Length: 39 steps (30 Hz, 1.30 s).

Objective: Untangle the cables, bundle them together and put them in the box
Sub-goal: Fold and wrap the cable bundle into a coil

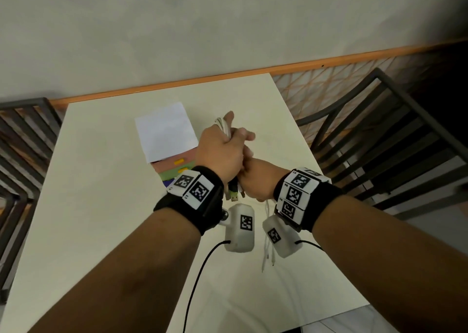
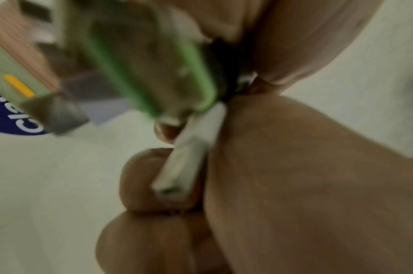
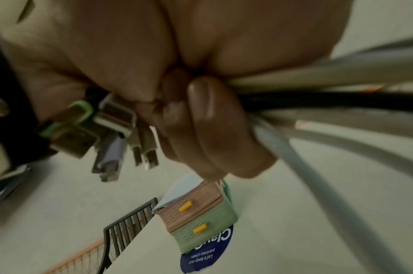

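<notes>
From the head view I see my left hand [image 1: 219,152] and right hand [image 1: 255,180] pressed together above the table [image 1: 101,180], both fists wrapped around the cable bundle [image 1: 224,127], whose white loops poke out past my left knuckles; the box [image 1: 174,166] sits just beyond the fingers, under a white sheet [image 1: 166,130]. At the left wrist, blurred, my curled fingers [image 2: 140,178] clamp a white plug [image 2: 186,163] beside a green-edged USB plug [image 2: 154,61]. At the right wrist, my fingers [image 3: 215,129] close over grey and black cables [image 3: 329,100], plugs hanging beside them.
</notes>
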Each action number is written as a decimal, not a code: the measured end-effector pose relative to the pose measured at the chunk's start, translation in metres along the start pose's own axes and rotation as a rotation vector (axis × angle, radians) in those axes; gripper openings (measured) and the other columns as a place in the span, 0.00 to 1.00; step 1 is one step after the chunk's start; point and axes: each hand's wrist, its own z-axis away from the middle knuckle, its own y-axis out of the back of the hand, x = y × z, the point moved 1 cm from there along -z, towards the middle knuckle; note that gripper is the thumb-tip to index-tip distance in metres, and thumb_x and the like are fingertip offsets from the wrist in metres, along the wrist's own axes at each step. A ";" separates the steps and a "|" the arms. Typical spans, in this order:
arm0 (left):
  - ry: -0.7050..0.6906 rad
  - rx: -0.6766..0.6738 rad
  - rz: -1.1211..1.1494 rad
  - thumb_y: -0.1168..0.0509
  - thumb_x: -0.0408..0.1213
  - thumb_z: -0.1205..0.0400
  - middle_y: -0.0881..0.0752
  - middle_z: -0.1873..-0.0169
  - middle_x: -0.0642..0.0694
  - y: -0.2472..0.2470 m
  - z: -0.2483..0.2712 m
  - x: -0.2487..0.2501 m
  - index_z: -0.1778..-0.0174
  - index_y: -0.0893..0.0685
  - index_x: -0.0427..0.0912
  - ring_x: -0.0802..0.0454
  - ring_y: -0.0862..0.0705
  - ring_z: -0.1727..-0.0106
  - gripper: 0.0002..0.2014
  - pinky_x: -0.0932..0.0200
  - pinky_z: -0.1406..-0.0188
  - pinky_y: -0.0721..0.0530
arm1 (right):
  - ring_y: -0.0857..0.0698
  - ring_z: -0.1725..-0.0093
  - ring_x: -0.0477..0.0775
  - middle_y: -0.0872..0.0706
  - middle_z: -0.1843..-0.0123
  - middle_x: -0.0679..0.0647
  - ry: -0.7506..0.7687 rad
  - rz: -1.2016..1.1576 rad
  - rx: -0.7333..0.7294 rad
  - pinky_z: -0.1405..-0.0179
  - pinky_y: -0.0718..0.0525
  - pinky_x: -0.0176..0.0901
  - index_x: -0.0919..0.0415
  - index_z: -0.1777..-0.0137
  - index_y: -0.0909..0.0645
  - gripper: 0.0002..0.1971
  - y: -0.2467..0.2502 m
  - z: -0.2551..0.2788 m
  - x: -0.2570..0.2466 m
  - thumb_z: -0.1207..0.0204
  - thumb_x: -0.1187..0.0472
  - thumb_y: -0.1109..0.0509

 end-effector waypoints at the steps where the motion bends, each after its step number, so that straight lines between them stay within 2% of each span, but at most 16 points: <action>1: 0.007 0.014 0.043 0.38 0.35 0.13 0.08 0.54 0.58 0.000 -0.002 -0.005 0.20 0.28 0.42 0.58 0.09 0.57 0.23 0.58 0.59 0.12 | 0.18 0.54 0.54 0.15 0.40 0.63 0.012 0.009 0.024 0.62 0.27 0.34 0.66 0.36 0.21 0.14 0.000 0.001 -0.002 0.14 0.65 0.45; 4: -0.087 0.001 -0.187 0.35 0.37 0.14 0.13 0.42 0.62 0.003 -0.007 -0.017 0.18 0.31 0.41 0.57 0.15 0.36 0.27 0.66 0.33 0.23 | 0.20 0.57 0.47 0.16 0.38 0.67 0.037 -0.016 0.006 0.58 0.24 0.35 0.68 0.33 0.22 0.17 -0.003 0.003 -0.001 0.13 0.65 0.49; 6: -0.121 -0.080 -0.401 0.35 0.41 0.13 0.15 0.32 0.54 0.004 -0.010 -0.024 0.15 0.36 0.45 0.55 0.18 0.30 0.30 0.75 0.38 0.33 | 0.18 0.46 0.59 0.17 0.39 0.66 -0.002 -0.045 -0.089 0.46 0.22 0.45 0.70 0.35 0.21 0.17 -0.006 0.003 0.007 0.12 0.64 0.48; 9: -0.137 -0.187 -0.641 0.40 0.51 0.12 0.17 0.29 0.43 0.003 -0.008 -0.032 0.14 0.40 0.43 0.47 0.19 0.29 0.33 0.76 0.48 0.38 | 0.20 0.53 0.56 0.17 0.53 0.57 0.061 -0.009 -0.174 0.51 0.22 0.46 0.64 0.47 0.18 0.14 0.003 0.009 0.015 0.13 0.58 0.44; 11: -0.126 -0.196 -0.671 0.48 0.58 0.13 0.14 0.35 0.34 0.002 0.000 -0.028 0.19 0.31 0.34 0.41 0.16 0.33 0.35 0.74 0.53 0.37 | 0.21 0.58 0.49 0.18 0.59 0.51 0.093 -0.014 -0.207 0.57 0.24 0.38 0.64 0.52 0.18 0.12 0.015 0.012 0.021 0.15 0.58 0.40; 13: -0.128 -0.257 -0.539 0.55 0.67 0.18 0.07 0.53 0.37 0.001 0.006 -0.029 0.37 0.17 0.27 0.50 0.10 0.44 0.44 0.73 0.52 0.28 | 0.19 0.62 0.42 0.15 0.62 0.45 0.141 -0.038 -0.189 0.58 0.24 0.33 0.65 0.55 0.16 0.12 0.030 0.014 0.026 0.16 0.58 0.37; 16: -0.120 -0.438 -0.424 0.61 0.76 0.26 0.13 0.82 0.50 0.000 0.014 -0.029 0.58 0.14 0.39 0.65 0.12 0.71 0.45 0.73 0.63 0.22 | 0.12 0.60 0.43 0.09 0.61 0.43 0.175 -0.095 -0.122 0.55 0.16 0.38 0.59 0.57 0.12 0.10 0.060 0.018 0.034 0.19 0.55 0.31; 18: -0.082 -0.502 -0.371 0.46 0.71 0.21 0.16 0.85 0.52 -0.004 0.021 -0.028 0.64 0.17 0.42 0.58 0.18 0.82 0.33 0.68 0.74 0.22 | 0.11 0.55 0.49 0.08 0.58 0.49 0.172 -0.146 -0.048 0.49 0.14 0.45 0.55 0.55 0.11 0.07 0.080 0.020 0.038 0.22 0.54 0.28; 20: -0.021 -0.519 -0.307 0.28 0.55 0.23 0.16 0.85 0.49 -0.008 0.024 -0.027 0.68 0.16 0.37 0.49 0.17 0.81 0.23 0.59 0.77 0.18 | 0.11 0.59 0.43 0.08 0.60 0.49 0.198 -0.241 0.008 0.56 0.16 0.36 0.57 0.54 0.09 0.04 0.091 0.018 0.040 0.23 0.60 0.26; 22: -0.009 -0.537 -0.208 0.24 0.44 0.22 0.14 0.80 0.49 -0.011 0.024 -0.028 0.63 0.12 0.34 0.43 0.14 0.76 0.15 0.50 0.71 0.13 | 0.14 0.67 0.38 0.08 0.62 0.47 0.234 -0.355 0.063 0.66 0.21 0.28 0.59 0.52 0.08 0.05 0.093 0.014 0.040 0.24 0.65 0.26; 25: 0.036 -0.576 0.092 0.28 0.36 0.20 0.16 0.77 0.40 -0.011 0.027 -0.022 0.39 0.12 0.39 0.51 0.30 0.89 0.14 0.62 0.83 0.27 | 0.22 0.71 0.55 0.11 0.68 0.54 0.254 -0.615 0.117 0.68 0.23 0.44 0.54 0.56 0.07 0.05 0.085 0.004 0.051 0.25 0.64 0.25; 28: 0.067 -0.594 0.226 0.32 0.44 0.17 0.22 0.84 0.43 -0.010 0.025 -0.015 0.45 0.10 0.41 0.55 0.37 0.92 0.12 0.66 0.84 0.37 | 0.28 0.76 0.54 0.16 0.73 0.56 0.282 -0.844 0.113 0.73 0.31 0.38 0.52 0.58 0.07 0.10 0.073 -0.002 0.059 0.34 0.47 0.19; 29: 0.109 -0.613 0.278 0.37 0.50 0.15 0.22 0.85 0.42 -0.009 0.022 -0.012 0.48 0.10 0.38 0.55 0.38 0.92 0.19 0.66 0.85 0.40 | 0.27 0.75 0.54 0.16 0.73 0.58 0.278 -0.928 0.102 0.75 0.28 0.36 0.54 0.58 0.07 0.14 0.068 -0.005 0.061 0.37 0.45 0.18; 31: 0.207 -0.665 0.395 0.48 0.59 0.14 0.22 0.82 0.38 -0.008 0.016 -0.006 0.51 0.11 0.31 0.53 0.40 0.92 0.33 0.63 0.86 0.45 | 0.29 0.77 0.53 0.23 0.76 0.65 0.288 -1.019 0.117 0.78 0.30 0.36 0.61 0.54 0.08 0.20 0.065 -0.008 0.061 0.37 0.44 0.19; 35: 0.285 -0.657 0.420 0.54 0.58 0.11 0.22 0.82 0.36 -0.005 0.011 -0.005 0.59 0.14 0.29 0.53 0.40 0.92 0.36 0.62 0.86 0.49 | 0.37 0.79 0.47 0.29 0.79 0.55 0.297 -1.037 0.167 0.78 0.38 0.36 0.60 0.54 0.09 0.16 0.061 -0.012 0.057 0.32 0.47 0.23; 39: 0.278 -0.702 0.547 0.54 0.57 0.12 0.21 0.82 0.39 -0.002 0.013 -0.007 0.38 0.13 0.34 0.55 0.40 0.92 0.33 0.59 0.85 0.50 | 0.33 0.76 0.53 0.19 0.73 0.57 0.279 -1.094 0.127 0.75 0.36 0.38 0.56 0.58 0.08 0.08 0.059 -0.015 0.052 0.31 0.53 0.22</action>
